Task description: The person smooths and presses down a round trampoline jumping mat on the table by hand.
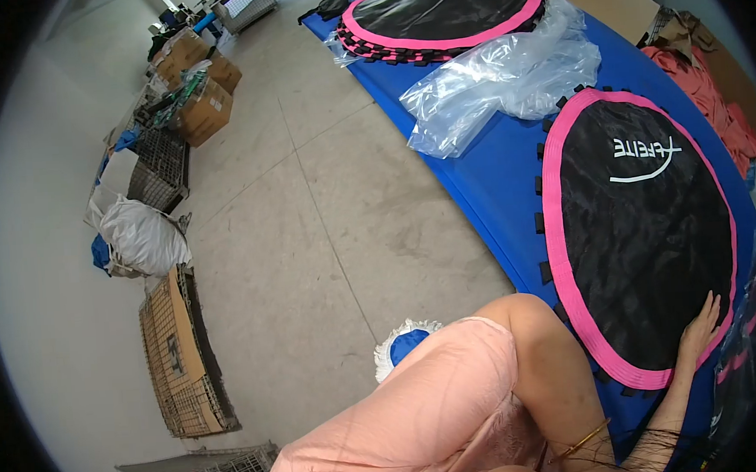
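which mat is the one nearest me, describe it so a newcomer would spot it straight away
Find the long blue surface on the right and follow it toward the camera, past the crumpled clear plastic. There lies a black mat with a pink border. Unlike the similar stack at the far end, it shows white lettering.

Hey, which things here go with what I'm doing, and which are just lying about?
Likely part of the job:
pink-edged black mat under your right hand
stack of similar mats
clear plastic next to the stack
blue table beneath them

Seemingly just lying about:
cardboard boxes
white sack
coral cloth beyond the table
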{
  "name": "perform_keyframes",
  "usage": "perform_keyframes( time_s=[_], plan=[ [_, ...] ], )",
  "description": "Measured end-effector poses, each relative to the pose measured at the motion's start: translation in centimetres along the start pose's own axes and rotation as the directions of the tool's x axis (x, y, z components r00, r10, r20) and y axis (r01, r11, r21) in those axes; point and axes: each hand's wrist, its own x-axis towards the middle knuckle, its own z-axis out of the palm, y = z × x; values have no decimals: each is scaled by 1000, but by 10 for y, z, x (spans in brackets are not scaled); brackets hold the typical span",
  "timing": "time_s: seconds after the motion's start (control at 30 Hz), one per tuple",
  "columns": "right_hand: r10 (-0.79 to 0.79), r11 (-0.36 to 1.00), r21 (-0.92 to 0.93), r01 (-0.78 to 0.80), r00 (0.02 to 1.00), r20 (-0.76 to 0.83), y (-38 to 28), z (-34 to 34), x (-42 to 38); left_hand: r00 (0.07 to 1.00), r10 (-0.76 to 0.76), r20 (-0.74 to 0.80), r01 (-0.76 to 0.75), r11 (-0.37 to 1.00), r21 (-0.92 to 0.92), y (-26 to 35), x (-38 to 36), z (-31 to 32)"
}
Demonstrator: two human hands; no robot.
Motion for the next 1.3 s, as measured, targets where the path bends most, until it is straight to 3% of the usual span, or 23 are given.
perform_keyframes(
  time_s=[0.57,0.67,0.93,1.07,1.1,1.17,1.23,1.27,1.3],
  plan=[
    [4,1000,-24,-4,1000,-16,-2,0,0,999,-33,-11,33,999,41,9,-7,-12],
    [5,1000,-28,-6,1000,-10,-4,-2,0,999,-36,-5,36,998,51,40,-11,-28],
    [36,998,-54,-34,998,42,-9,-8,1,999,-48,3,48,996,82,32,-20,-30],
    [30,999,-13,-30,999,26,-8,-7,-1,998,-52,19,50,995,81,62,-31,-51],
    [38,999,-1,-38,999,32,-13,-17,-1,998,-47,37,45,997,69,52,-27,-31],
    [-48,973,217,80,987,-151,-25,-36,10,993,-17,121,18,1000,-12,105,-26,-74],
    [-72,953,265,144,963,-261,-40,-72,4,960,48,274,3,983,-182,178,-26,-156],
    [-94,968,190,163,940,-328,-45,-78,2,934,88,347,6,965,-262,167,-12,-141],
    [-40,970,223,94,971,-235,-44,-78,1,972,-107,210,153,964,-217,174,-19,-164]
  ],
)
